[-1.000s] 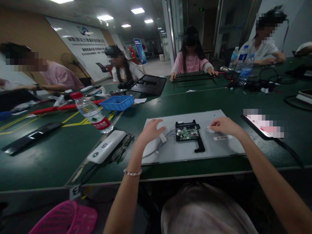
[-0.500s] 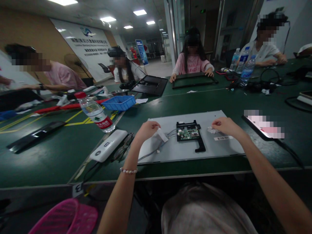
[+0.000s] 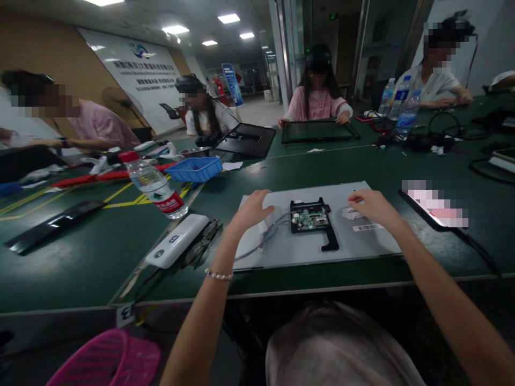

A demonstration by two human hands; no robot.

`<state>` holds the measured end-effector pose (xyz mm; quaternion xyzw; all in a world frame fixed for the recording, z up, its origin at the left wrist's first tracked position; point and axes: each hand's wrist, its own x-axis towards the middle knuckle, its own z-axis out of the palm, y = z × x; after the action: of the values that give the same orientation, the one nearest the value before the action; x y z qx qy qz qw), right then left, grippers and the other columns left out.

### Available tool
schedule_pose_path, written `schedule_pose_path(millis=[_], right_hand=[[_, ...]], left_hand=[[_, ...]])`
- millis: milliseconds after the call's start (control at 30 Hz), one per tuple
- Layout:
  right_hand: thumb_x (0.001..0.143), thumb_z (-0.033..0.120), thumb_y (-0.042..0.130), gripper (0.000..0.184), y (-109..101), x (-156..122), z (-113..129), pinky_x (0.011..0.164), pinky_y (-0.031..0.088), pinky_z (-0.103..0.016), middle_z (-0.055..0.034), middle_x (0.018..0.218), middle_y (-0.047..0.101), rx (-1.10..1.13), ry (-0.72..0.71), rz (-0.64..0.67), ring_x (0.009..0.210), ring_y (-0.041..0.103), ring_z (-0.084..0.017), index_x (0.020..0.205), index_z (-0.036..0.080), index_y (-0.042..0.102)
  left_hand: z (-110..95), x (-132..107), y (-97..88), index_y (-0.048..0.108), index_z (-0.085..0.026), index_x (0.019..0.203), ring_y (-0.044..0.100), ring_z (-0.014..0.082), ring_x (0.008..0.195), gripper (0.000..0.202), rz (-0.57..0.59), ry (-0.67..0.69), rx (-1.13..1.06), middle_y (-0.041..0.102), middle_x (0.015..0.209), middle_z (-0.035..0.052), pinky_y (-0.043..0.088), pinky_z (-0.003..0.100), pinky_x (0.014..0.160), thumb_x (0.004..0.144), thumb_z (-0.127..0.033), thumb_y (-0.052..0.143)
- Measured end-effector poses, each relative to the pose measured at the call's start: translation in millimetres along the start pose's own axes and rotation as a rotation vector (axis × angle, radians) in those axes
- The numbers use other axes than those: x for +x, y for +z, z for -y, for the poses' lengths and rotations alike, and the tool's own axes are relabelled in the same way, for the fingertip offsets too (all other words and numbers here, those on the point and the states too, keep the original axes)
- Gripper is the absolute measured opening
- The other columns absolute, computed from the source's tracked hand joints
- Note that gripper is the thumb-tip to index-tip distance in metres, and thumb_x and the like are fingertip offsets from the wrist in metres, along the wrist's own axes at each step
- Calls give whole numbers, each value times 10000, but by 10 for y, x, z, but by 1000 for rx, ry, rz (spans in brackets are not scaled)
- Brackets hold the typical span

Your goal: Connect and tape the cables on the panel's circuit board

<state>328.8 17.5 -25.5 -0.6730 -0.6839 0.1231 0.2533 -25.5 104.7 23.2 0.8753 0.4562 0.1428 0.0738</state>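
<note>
A pale grey panel (image 3: 281, 257) lies on the table before me. On its middle sits a black bracket (image 3: 331, 238) with a green circuit board (image 3: 309, 221). Thin grey cables (image 3: 257, 247) run from the board to the panel's left side. My left hand (image 3: 253, 210) is over the left part, thumb and fingers apart, holding nothing. Below it a white tape strip (image 3: 263, 228) lies across the cables. My right hand (image 3: 372, 205) is over the right part with fingers curled together. Just under its fingertips are crumpled white tape pieces (image 3: 351, 214); any hold is hidden.
To the left are a white power bank (image 3: 177, 241), glasses (image 3: 203, 244), a water bottle (image 3: 155, 185) and a blue basket (image 3: 195, 170). A phone (image 3: 436, 206) with a cable lies right. Across the table, a person (image 3: 317, 102) holds a black frame (image 3: 321, 141).
My left hand has opened, and the white strip it held now lies on the panel. My right hand has risen slightly above the crumpled tape.
</note>
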Motion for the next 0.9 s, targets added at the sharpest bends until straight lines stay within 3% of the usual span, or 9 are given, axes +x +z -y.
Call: schedule_pose_path(millis=[167,300,500,700,900], right_hand=[[842,248,532,223,10,-5,8,862,471,-343,-93,1006,684,2,-21,-36,911,635,-207,960,172,705],[842,252,523,242,27,6,8,842,478,-343,-99,1027,676,16,-49,-61,916,631,-210,976,154,699],[851,241,520,238,27,55,144,835,483,-330,-92,1049,680,61,-104,-80,945,626,-209,996,158,689],[873,271,534,287,17,267,513,902,451,-350,-106,1113,665,-14,-299,7,1027,603,-236,1094,155,675],[866,258,571,279,254,564,907,935,424,-316,-123,1117,672,-118,-432,127,1054,604,-233,1087,134,689]], left_hand=[[-327,194,99,263,-137,1433,298,308,1379,837,235,208,-67,313,1489,163,266,431,1127,776,-572,547],[-385,273,224,171,-86,1463,158,370,1422,1094,412,192,-91,145,1546,209,212,469,1145,667,-696,609],[-215,188,291,139,-143,1479,210,357,1413,1139,391,192,-218,153,1549,185,246,447,1138,630,-705,650],[-208,138,283,171,-145,1476,256,369,1392,1145,417,183,-237,218,1526,190,248,472,1139,607,-681,690],[-198,151,323,171,-143,1461,255,371,1382,1111,438,215,-226,241,1503,194,230,494,1140,627,-658,693]])
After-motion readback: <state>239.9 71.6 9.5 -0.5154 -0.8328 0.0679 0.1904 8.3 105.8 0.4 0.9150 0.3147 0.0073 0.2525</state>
